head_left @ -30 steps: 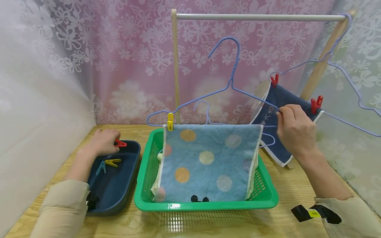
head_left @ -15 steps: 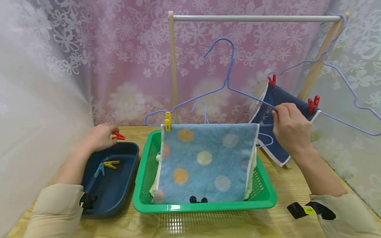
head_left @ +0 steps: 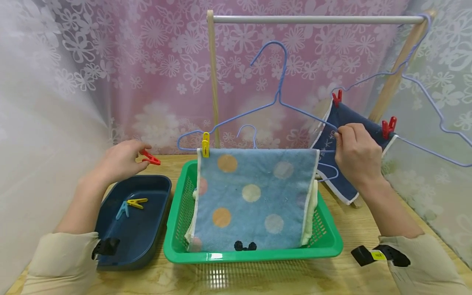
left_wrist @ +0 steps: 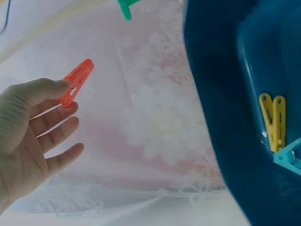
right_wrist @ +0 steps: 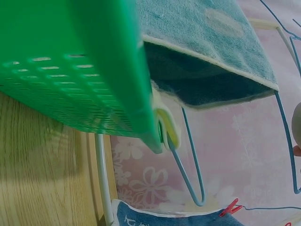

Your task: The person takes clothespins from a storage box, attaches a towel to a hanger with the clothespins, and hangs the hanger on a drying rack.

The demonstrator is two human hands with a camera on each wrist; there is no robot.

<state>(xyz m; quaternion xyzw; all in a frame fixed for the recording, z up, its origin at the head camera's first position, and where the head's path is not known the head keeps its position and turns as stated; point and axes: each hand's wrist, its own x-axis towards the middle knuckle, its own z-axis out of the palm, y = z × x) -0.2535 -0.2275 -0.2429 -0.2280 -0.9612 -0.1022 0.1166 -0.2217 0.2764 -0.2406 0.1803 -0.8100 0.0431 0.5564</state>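
My left hand [head_left: 122,160] pinches a red clothespin [head_left: 150,157] between thumb and forefinger, above the far rim of the dark blue basin; the left wrist view shows its other fingers loosely spread. At the right end of a blue wire hanger [head_left: 281,88], my right hand [head_left: 359,153] grips the wire. Over the hanger's bottom bar hangs a light blue dotted towel [head_left: 254,196], its lower part inside the green basket. A yellow clothespin [head_left: 205,144] clips the towel's upper left corner. In the right wrist view the towel [right_wrist: 211,42] falls in two layers.
The dark blue basin [head_left: 162,213] at left holds a yellow clothespin [head_left: 137,203] and a light blue one. Another hanger and pale cloth lie in the green basket [head_left: 254,257]. Behind, a drying rack [head_left: 313,19] carries a hanger with a navy towel [head_left: 339,164] clipped by red clothespins [head_left: 389,127].
My left hand has risen out of the basin with the red clothespin and come forward over its far edge. The right hand still grips the hanger, which has shifted slightly left in view.
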